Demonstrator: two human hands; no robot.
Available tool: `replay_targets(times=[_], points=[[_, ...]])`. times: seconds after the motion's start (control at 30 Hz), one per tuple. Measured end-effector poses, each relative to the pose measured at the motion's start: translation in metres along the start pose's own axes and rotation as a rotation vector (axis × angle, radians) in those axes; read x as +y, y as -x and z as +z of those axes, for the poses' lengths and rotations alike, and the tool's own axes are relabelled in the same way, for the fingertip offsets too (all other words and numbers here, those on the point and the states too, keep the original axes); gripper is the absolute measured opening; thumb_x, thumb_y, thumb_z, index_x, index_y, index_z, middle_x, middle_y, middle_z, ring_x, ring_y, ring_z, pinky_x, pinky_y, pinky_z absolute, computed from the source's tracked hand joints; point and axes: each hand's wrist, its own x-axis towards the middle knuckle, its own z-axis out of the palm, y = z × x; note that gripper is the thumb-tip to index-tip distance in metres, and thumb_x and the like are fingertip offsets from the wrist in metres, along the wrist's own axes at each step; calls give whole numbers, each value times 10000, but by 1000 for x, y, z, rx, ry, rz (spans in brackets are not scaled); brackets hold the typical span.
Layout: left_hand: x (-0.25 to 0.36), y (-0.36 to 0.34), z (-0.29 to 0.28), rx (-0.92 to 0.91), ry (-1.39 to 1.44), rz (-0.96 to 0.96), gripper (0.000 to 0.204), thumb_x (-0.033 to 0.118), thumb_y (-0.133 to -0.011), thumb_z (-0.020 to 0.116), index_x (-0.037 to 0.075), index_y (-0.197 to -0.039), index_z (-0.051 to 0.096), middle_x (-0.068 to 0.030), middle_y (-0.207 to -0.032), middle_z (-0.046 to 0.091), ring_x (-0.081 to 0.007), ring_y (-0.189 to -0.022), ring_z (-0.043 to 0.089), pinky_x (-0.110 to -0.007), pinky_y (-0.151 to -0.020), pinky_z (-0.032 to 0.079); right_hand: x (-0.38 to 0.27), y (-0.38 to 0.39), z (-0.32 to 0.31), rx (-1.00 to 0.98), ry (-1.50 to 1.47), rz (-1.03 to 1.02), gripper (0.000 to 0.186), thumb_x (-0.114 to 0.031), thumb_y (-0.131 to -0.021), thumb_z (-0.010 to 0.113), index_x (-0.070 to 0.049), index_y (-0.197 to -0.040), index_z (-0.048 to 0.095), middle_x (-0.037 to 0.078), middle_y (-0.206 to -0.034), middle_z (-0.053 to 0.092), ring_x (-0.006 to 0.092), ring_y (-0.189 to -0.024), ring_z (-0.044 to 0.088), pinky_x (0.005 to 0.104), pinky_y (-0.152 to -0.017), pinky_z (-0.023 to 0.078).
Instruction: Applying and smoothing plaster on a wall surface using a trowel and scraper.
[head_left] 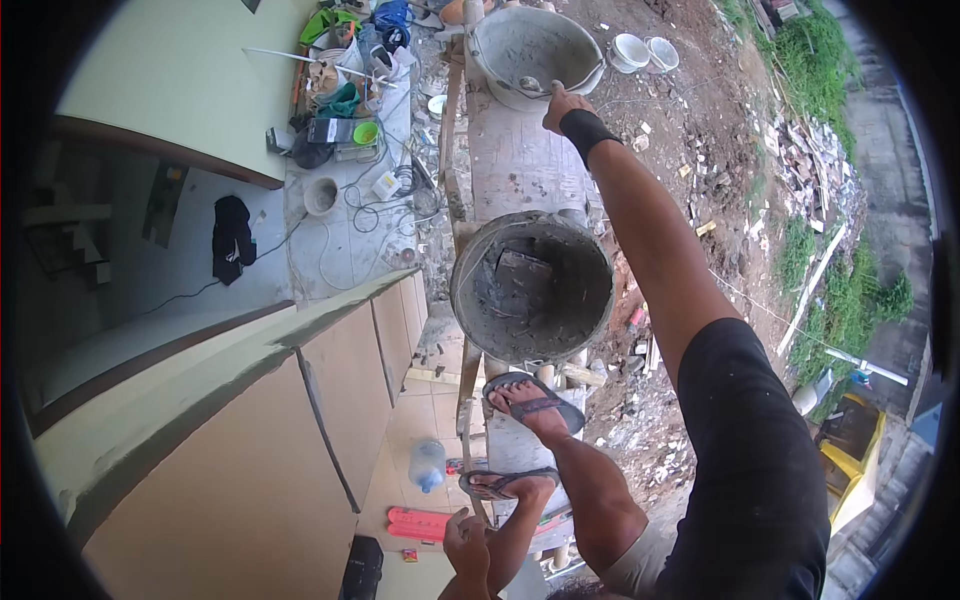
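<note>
Grey bucket: far, on plank
Right hand: fingers curled at its near-right rim; exact hold unclear
Left hand: near, half open, seemingly empty
Second bucket: nearer, mortar-crusted

We've got a lg. round grey bucket, open top facing up twd. us, sitting on the far pt. of the plank. Grey residue coats its inside; sm. lump nr. its closer rim, we can't ID.
</note>
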Motion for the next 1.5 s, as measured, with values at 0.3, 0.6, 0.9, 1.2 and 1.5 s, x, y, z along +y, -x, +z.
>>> replay_targets(times=[0.3,0.6,0.9,1.2,1.5], points=[[-30,-17,-25,-40,200,-66,474,183,-904,654,-15,-1302,490,-114,-994,654,-196,-891,616,-368,-862,520,-3,-11,11,404,-426,3,250,-256,-819,689,-64,-979,672,211,-955,699,393,-969,663,468,-830,518],[137,2,15,-45,100,319,390,102,-868,673,-84,-1188,549,-186,-1172,614,-247,-1036,635,-337,-907,505,24,128,-74,568,-489,-270,169,-84,-782,679,-106,-948,658,169,-857,689,375,-809,674,453,-712,529],[388,95,17,-365,557,541,620,502,-923,618,31,-1279,428,-109,-1337,477,-255,-1226,489,-454,-1038,392,2,369,-302,404,-624,-518,345,80,-641,606,-81,-938,674,132,-864,682,348,-776,666,397,-678,528],[401,285,-67,-545,337,300,451,400,-887,699,30,-1130,612,-60,-1022,616,-168,-909,617,-362,-798,537,7,469,-472,155,-680,-845,323,60,-596,600,-105,-858,690,165,-795,660,377,-739,666,427,-634,545],[360,365,-92,-314,545,231,285,159,-861,647,-52,-1051,635,-111,-920,663,-196,-757,665,-351,-730,582,-50,510,-645,-294,-175,-785,403,-70,-659,724,-105,-1054,656,150,-742,647,367,-708,659,426,-666,551]])
